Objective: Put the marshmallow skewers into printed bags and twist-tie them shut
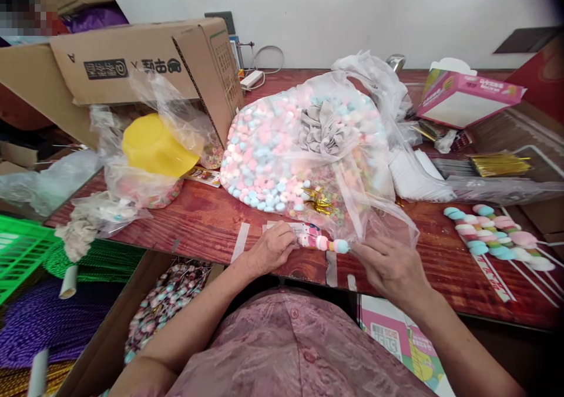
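Observation:
Near the table's front edge, my left hand (273, 247) is closed around the left end of a marshmallow skewer (324, 243), beside a printed wrapper strip. Pink, white, yellow and blue pieces show along the skewer. My right hand (392, 268) pinches at its right end, by the blue marshmallow (341, 246); its fingertips partly hide what they grip. Just behind my hands lies a big clear bag of pastel marshmallows (259, 144). Gold twist ties (319, 200) and small coloured gummy rings lie in front of it, under loose plastic film. Several filled skewers (502, 232) lie to the right.
A yellow bowl (154, 144) in plastic stands at the left, by a cardboard box (141, 62). Gold ties (500, 164) and a pink carton (471, 94) are at the right. Below the table, a box holds many wrapped skewers (165, 300); a green basket (22, 250) is further left.

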`<state>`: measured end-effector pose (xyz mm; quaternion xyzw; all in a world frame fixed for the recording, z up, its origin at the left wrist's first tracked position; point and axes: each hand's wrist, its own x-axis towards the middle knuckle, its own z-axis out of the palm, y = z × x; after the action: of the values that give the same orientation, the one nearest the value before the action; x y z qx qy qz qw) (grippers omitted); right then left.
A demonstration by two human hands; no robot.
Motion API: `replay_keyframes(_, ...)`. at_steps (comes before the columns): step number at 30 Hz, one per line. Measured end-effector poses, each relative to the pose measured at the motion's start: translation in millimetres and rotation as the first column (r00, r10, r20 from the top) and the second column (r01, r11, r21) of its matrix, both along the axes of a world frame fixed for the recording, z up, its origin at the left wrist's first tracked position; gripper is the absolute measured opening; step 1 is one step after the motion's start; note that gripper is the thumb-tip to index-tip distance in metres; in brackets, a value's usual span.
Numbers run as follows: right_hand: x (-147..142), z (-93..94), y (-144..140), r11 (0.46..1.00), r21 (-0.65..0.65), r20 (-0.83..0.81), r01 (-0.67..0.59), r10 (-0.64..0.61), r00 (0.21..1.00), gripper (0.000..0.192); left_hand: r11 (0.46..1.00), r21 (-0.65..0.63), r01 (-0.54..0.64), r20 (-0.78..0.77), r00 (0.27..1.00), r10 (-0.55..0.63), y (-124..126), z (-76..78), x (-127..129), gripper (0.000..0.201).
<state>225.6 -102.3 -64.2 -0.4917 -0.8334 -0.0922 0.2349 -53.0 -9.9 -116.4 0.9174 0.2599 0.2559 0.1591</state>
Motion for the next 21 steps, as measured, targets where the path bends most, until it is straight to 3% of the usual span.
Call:
replay_keyframes(3, -9.6, -3.6, -1.6, 0.999, 0.016, 0.007, -0.031, 0.031, 1.0, 0.03, 1.0, 0.024, -0.008, 0.02, 1.0, 0.007, -1.5, 8.7, -3.7, 0.018)
replay_keyframes(6, -8.6, -8.2, -3.4, 0.999, 0.003, -0.109, -0.039, 0.039, 0.993, 0.026, 0.999, 0.018, -0.044, 0.044, 0.998, 0.043, -4.0, 18.6, -8.2, 0.01)
replay_keyframes(9, -8.0, -11.2, -5.0, 0.999, -0.01, -0.225, -0.049, 0.045, 0.973, 0.023, 1.0, 0.001, -0.014, 0.022, 1.0, 0.014, -7.1, 22.8, -9.7, 0.033)
replay_keyframes(11, -12.2, -12.2, -6.3, 0.998, 0.013, -0.25, -0.063, 0.064, 0.966, 0.024, 1.0, -0.029, 0.002, -0.027, 1.0, -0.003, -8.6, 21.0, -9.1, 0.033)
replay_keyframes(14, -21.6, -12.0, -8.2, 0.993, 0.093, -0.209, -0.071, 0.089, 0.974, 0.027, 0.993, -0.105, -0.046, -0.097, 0.995, 0.036, -10.3, 16.6, -6.8, 0.016)
replay_keyframes(17, -26.2, -7.5, -9.3, 0.984, 0.161, -0.144, -0.082, 0.106, 0.984, 0.029, 0.972, -0.218, -0.084, -0.072, 0.995, 0.069, -13.0, 18.4, -4.1, 0.013)
replay_keyframes(21, -22.6, 3.9, -9.6, 0.969, 0.237, -0.085, -0.069, 0.092, 0.992, 0.031, 0.883, -0.465, -0.066, 0.074, 0.991, 0.113, -17.8, 30.6, -1.8, 0.019)
